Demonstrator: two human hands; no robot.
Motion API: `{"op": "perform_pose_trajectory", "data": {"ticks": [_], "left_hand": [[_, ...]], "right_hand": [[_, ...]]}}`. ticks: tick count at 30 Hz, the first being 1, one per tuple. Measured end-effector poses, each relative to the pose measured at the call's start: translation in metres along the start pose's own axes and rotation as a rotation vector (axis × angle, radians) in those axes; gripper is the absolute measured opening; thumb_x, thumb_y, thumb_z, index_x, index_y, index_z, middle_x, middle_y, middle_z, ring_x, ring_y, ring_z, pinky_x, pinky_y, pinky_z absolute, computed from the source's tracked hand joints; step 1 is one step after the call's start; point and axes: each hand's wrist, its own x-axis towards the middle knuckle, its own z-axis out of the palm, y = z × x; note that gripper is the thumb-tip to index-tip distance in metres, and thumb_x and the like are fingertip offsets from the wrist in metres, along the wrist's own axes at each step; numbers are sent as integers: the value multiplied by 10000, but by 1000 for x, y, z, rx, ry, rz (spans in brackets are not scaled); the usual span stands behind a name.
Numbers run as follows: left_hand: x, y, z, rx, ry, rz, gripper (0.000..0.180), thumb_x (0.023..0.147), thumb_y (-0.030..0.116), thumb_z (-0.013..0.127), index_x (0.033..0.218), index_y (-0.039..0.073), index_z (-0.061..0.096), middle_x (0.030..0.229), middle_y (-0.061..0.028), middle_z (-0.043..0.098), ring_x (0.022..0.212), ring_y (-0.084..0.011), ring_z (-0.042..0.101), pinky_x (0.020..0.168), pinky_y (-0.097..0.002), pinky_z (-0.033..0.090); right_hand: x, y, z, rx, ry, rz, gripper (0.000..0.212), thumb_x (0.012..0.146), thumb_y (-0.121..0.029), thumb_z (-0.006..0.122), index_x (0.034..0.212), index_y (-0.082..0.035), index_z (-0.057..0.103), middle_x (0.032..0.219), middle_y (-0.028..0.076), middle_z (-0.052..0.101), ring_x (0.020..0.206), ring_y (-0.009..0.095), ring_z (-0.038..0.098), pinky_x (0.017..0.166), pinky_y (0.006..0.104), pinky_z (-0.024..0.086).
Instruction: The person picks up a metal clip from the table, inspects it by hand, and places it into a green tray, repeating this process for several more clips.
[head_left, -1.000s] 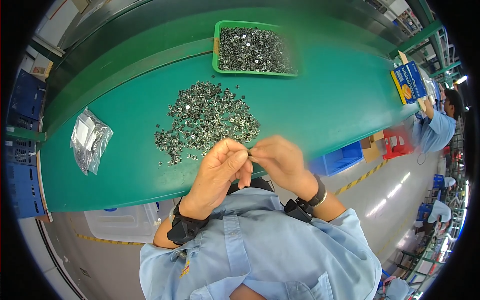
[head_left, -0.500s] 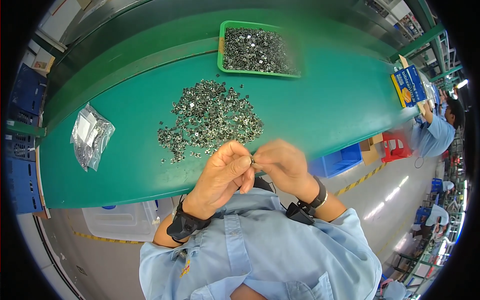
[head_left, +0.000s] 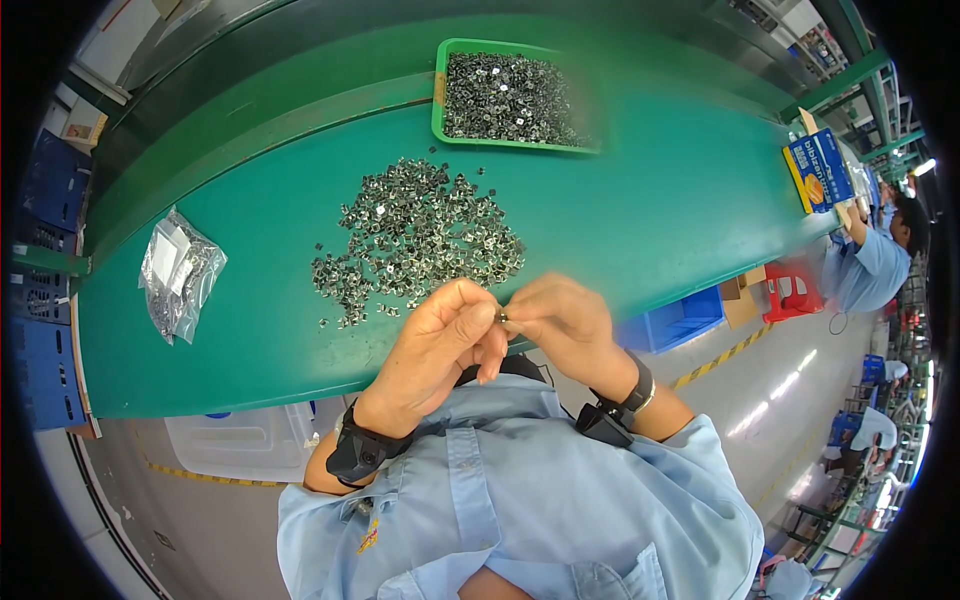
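Observation:
Close to my body, at the table's front edge, my left hand (head_left: 440, 340) and my right hand (head_left: 563, 322) meet fingertip to fingertip. Pinched between them is a small dark metal part (head_left: 501, 316), mostly covered by the fingers. Both hands are closed on it. Just beyond my left hand spreads a loose pile of small metal parts (head_left: 430, 225), silvery and black, lying on the green table (head_left: 250, 260). Farther back stands a green tray (head_left: 438, 105) filled with similar small parts.
A clear plastic bag (head_left: 180, 275) with pale papers lies at the left. On the far right are a blue and yellow box (head_left: 818, 172) and a person in light blue (head_left: 868, 270). Below the table edge stand a blue bin (head_left: 685, 322) and a red stool (head_left: 793, 293).
My right hand, blurred before, is now sharper, its fingers drawn in closer round the small part. My left hand has barely shifted.

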Motion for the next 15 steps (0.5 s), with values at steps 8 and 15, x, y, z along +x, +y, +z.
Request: {"op": "perform_pose_trajectory", "data": {"ticks": [8,15], "left_hand": [[-3,-1,0,88,68,17,128,913,161,544,933,43,496,750,-91,598,577,-142,563,483,-249,442],[-4,-1,-2,107,73,26,114,909,140,546,930,37,503,780,-106,617,595,-142,577,484,-248,445]], "right_hand": [[1,0,-1,-53,4,-15,128,783,17,654,882,-46,602,838,84,623,753,185,600,623,284,489],[0,0,0,-60,-3,-17,137,777,15,660,883,-49,603,833,82,630,747,189,603,620,286,487]]}}
